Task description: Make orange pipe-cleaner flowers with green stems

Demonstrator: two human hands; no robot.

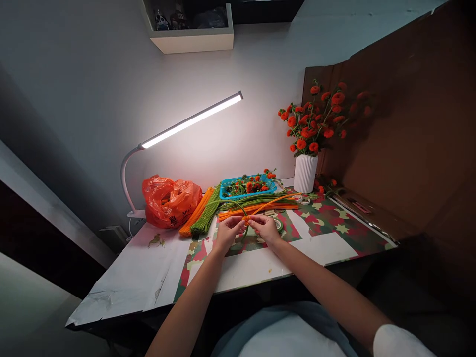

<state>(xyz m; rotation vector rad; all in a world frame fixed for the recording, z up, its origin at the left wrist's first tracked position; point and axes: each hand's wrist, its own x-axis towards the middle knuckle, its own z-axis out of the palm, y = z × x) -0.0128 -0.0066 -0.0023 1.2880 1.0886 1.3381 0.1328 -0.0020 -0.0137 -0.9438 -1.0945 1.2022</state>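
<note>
Both hands meet above the front middle of the table at a small orange pipe-cleaner flower (246,219). My left hand (228,232) is closed, pinching the flower from the left, with a green pipe cleaner (234,202) arching up beside it. From the right, my right hand (266,230) is closed in a pinch on an orange pipe cleaner (277,201), whose long free end slants up to the right. Fingertips partly hide where the orange and green strands join. A roll of green tape (278,226) lies just beyond my right hand.
Behind the hands lie bundles of green pipe cleaners (206,218) and orange pipe cleaners (195,214). A blue basket (223,191) holds finished flowers. An orange plastic bag (171,201) sits by the lit lamp (193,120). A white vase (305,173) of orange flowers stands back right, near a cardboard panel (401,134).
</note>
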